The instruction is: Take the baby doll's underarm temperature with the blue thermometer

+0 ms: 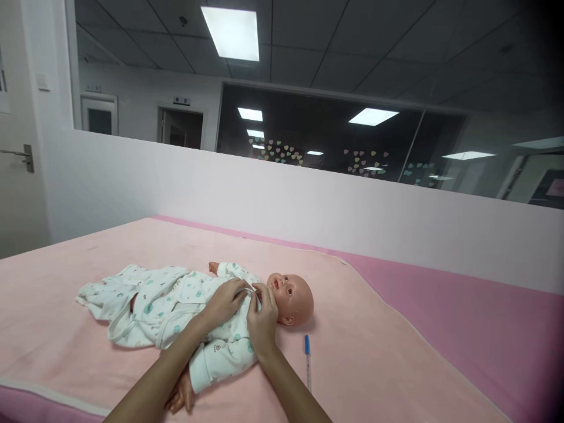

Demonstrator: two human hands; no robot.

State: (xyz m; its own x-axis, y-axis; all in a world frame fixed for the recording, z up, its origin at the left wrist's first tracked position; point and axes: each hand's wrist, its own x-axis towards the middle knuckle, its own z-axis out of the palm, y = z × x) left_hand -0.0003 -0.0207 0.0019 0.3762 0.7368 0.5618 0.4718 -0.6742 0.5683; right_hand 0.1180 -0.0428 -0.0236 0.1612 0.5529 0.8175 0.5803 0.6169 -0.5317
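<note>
Where the two forearms meet over the doll's chest, the left hand [224, 301] lies palm down on the white printed romper [176, 305], its fingers curled narrowly around the cloth at the neckline. Just beside it, the right hand [263, 317] is drawn into a pinch, thumb and fingertips closed on the edge of the same collar right under the doll's chin; the two hands touch or nearly touch there.

Beneath them the baby doll [291, 296] lies on its back, bare head toward the right, legs toward the left edge of the bed. One sleeved arm reaches up toward the far edge, its small hand showing at the cuff; the other sleeve lies toward the near edge, with the doll's hand sticking out under the person's left forearm. At the left end, the romper's legs spread loose and rumpled.

A pen [307, 358] with a blue cap lies on the blanket just right of the right forearm, near the doll's head but apart from it.

All of this rests on a pale pink blanket [374, 352], spread over a darker pink bed [484, 329] that shows along the far and right edges. Behind the far edge stands a low white wall [308, 200] with dark glass above.
</note>
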